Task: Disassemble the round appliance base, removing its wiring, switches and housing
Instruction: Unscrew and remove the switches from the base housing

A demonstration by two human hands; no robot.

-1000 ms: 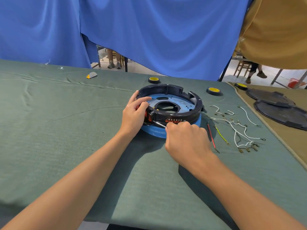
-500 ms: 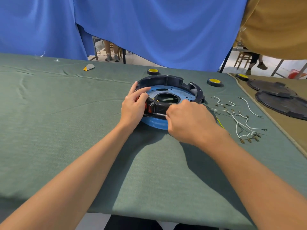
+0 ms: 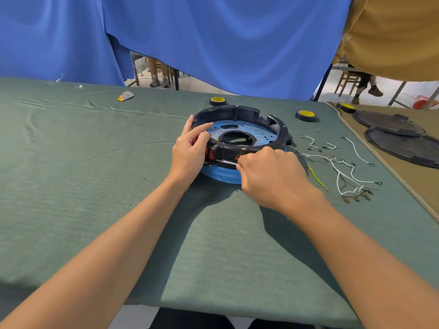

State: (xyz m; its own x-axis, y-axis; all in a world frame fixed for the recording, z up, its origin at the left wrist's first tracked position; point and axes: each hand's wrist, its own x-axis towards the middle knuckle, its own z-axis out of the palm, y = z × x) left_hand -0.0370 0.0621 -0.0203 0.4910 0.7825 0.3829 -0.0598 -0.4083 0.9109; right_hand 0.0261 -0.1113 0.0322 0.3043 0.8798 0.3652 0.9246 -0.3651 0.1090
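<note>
1. Two hands meet at the near side of the base [image 3: 280, 131], which lies flat on the cloth [image 3: 95, 186], open side up.
2. The left hand [image 3: 190, 150] curls over the base's near-left rim, its fingers bent around the red switches [image 3: 210, 150].
3. The right hand [image 3: 268, 176], at the base's near wall, is closed around a thin metal tool [image 3: 226, 161]; the handle is hidden in the fist.
4. The tool's long axis runs along that wall, with the tip pointing left, so the switches lie left of the right hand and under the left fingers.
5. The next move is probably prying a switch free; the left hand is nearer to catch it.
6. Loose wires [image 3: 344, 172] lie to the right of the base.
</note>
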